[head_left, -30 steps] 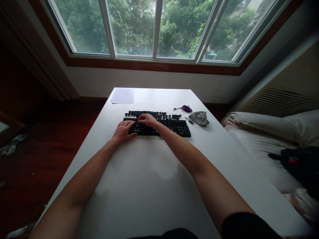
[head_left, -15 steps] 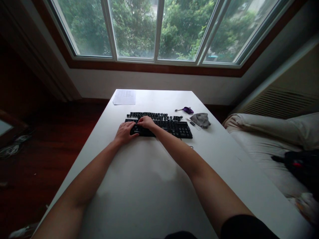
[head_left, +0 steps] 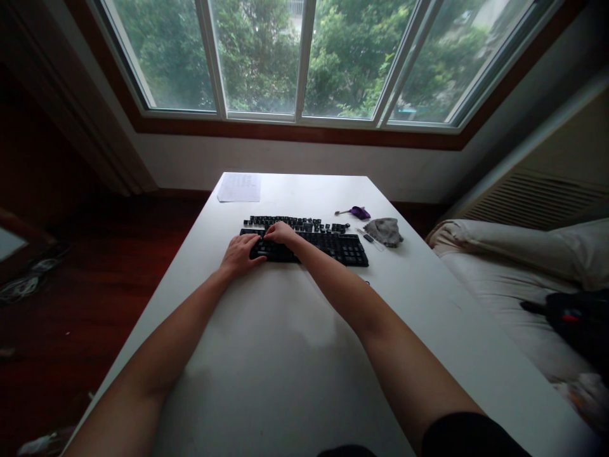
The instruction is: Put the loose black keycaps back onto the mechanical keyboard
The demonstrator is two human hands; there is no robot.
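Keyboard point(head_left: 333, 246), left hand point(head_left: 238, 254) spread on its left end, right hand point(head_left: 281, 234) pinched closed over it, contents hidden

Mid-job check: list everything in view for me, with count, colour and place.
table: 1, white, centre
keyboard: 1, black, on the table
loose keys: many, black, behind the keyboard
paper: at least 1 sheet, white, table's far left corner
cloth: 1, grey, right of the keyboard
purple item: 1, purple, behind the cloth
window: 1, pale frames, ahead
curtain: 1, brownish, left
cables: several, pale, far left
sofa: 1, cream, right
bag-like item: 1, black, on the sofa
left hand: 1, bare, keyboard's left end
right hand: 1, bare, fingers at the keyboard
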